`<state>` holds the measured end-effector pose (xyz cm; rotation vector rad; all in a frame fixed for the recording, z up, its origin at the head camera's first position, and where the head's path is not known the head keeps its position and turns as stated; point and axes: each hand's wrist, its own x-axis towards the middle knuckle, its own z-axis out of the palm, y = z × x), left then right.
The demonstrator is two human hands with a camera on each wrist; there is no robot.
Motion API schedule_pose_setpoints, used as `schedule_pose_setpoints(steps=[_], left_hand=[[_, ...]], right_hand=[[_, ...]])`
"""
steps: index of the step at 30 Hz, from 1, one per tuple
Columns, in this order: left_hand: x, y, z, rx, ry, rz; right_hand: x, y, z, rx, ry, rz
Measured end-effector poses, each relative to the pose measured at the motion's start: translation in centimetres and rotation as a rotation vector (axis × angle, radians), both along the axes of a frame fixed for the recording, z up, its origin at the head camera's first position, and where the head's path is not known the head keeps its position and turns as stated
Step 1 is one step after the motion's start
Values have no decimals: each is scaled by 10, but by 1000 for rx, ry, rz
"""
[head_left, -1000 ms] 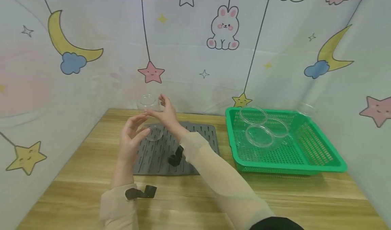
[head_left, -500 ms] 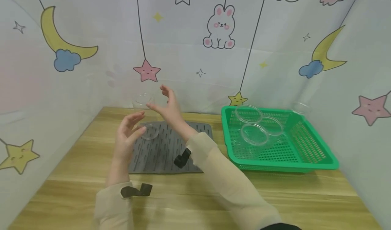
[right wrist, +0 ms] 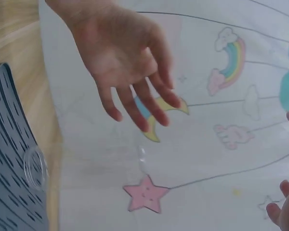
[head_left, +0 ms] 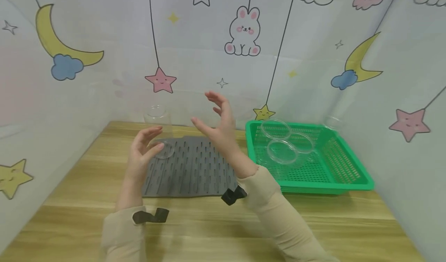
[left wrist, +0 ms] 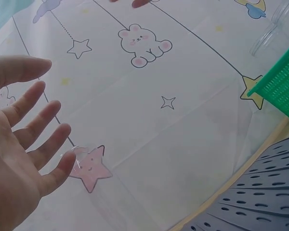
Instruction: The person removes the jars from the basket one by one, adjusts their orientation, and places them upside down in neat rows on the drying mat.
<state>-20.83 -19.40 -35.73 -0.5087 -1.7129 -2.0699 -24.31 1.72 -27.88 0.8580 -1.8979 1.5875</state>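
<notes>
A tall clear jar (head_left: 157,119) stands on the grey ridged drying mat (head_left: 191,173), its thick round rim low against the mat in the head view. My left hand (head_left: 141,153) is just in front of the jar, fingers loosely bent, thumb apart and palm empty. In the left wrist view the same hand (left wrist: 29,144) has its fingers spread. To the right, my right hand (head_left: 224,132) is raised above the mat, thumb and fingers wide apart, holding nothing. The right wrist view shows the jar's rim (right wrist: 35,168) at the mat's edge.
Right of the mat, a green perforated basket (head_left: 364,184) holds several clear jars (head_left: 283,151) with their round rims showing. A wooden table (head_left: 195,231) lies beneath everything. Behind and at both sides hangs a white cloth (head_left: 195,53) printed with stars, moons and a rabbit.
My right hand has come off the jar and moved right, opening wider. My left hand stays close to the jar, which keeps its place on the mat. The head view has turned slightly right.
</notes>
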Motion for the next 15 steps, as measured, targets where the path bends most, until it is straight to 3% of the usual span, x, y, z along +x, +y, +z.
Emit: schedule_pose_setpoints(steps=[6, 9, 15], left_hand=[[0, 1, 0, 1, -3, 3], [0, 1, 0, 7, 0, 4], [1, -3, -1, 4, 1, 12]], right_hand=[[14, 47, 0, 26, 40, -132], [17, 74, -4, 11, -7, -207], [23, 120, -14, -84, -161, -279]])
